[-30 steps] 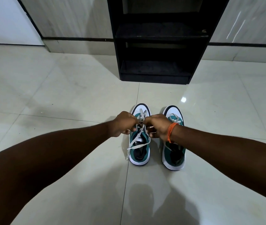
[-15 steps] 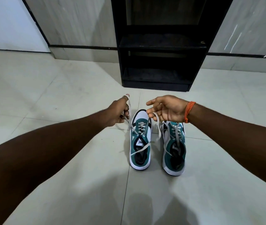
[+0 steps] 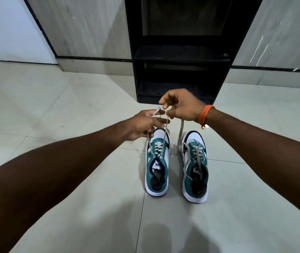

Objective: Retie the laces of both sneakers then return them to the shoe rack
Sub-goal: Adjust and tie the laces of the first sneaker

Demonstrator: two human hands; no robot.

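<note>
Left hand: your fingers are pinched on one grey lace end of the left-of-frame sneaker, pulled up taut from the eyelets.
Right hand: clamped on the other lace end, with its tail hanging down loose just below your fist. Orange thread band on that wrist.
Where the shoes are: both sit mid-frame on the floor, side by side, toes pointing at the black shoe rack at upper centre. Right-of-frame sneaker has its laces slack and untied.
What could bite you: both ends are up in the air and close together, so if you cross them sloppy you'll probably get a loose knot. Yank too hard and the light shoe might lift or skid.
Floor: glossy pale tiles, look slippery, so a shoe slides easily.
Room: grey marble-look wall behind the rack, shelves look bare.
</note>
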